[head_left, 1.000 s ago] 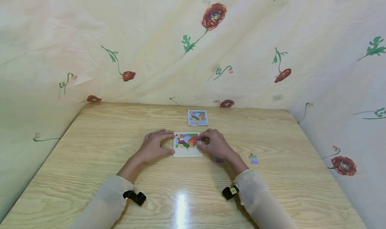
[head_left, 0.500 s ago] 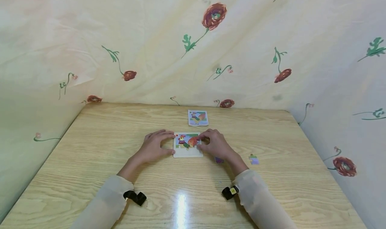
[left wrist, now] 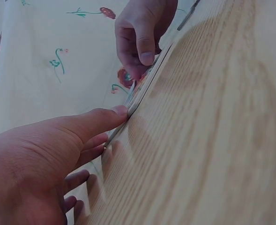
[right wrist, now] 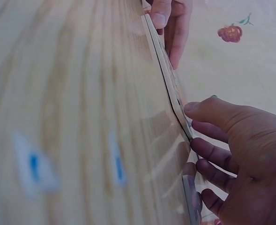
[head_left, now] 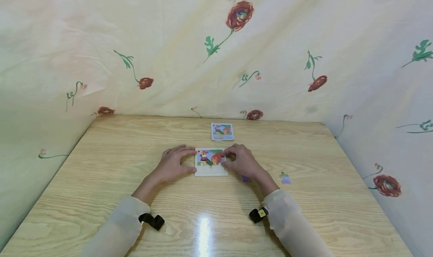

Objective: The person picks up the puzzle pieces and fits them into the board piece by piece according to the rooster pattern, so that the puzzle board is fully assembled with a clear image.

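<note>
A jigsaw puzzle board with a white frame lies on the table. Its upper part shows a colourful rooster; the lower strip is pale and bare. My left hand holds the board's left side, thumb at the near corner and fingers at the far corner. In the left wrist view that thumb touches the board's edge. At the board's right side my right hand pinches a puzzle piece with an orange tail; its fingertips hide part of it. The right wrist view shows the right thumb over the board's edge.
A reference card with the same rooster lies behind the board. Loose puzzle pieces lie at the right: a purple piece partly under my right wrist, and a lilac and green piece farther out. Floral cloth hangs around the wooden table.
Both hands keep nearly the same place at the board. The orange-tailed piece sits slightly differently in the picture, a small shift under the right fingertips. The loose pieces and the card stay put.
</note>
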The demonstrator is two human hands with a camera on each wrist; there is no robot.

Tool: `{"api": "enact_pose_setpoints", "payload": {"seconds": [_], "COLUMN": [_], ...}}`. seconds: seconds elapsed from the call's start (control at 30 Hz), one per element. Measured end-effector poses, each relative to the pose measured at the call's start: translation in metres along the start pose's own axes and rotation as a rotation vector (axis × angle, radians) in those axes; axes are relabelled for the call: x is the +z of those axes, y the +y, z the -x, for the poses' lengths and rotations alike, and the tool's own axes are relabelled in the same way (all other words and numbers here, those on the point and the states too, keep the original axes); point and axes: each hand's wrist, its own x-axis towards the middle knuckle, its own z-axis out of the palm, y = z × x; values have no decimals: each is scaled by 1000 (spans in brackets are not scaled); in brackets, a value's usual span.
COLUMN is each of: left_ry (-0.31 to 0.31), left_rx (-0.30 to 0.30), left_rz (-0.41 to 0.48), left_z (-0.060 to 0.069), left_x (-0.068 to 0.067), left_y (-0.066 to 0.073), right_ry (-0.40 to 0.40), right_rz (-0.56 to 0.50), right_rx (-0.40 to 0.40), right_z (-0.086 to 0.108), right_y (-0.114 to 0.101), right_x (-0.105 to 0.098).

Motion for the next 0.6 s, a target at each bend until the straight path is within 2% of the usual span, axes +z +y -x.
{"api": "enact_pose_setpoints", "payload": {"seconds": [0.6], "left_ry": [-3], "left_rx": [-5], "left_rz": [-8], "left_z": [0], "left_x": [-1], "left_y": [0], "right_ry": [-7], "right_rz": [42], "right_rx": [-18], "right_z": [-3], "right_y": [0], "right_x": [2]}}
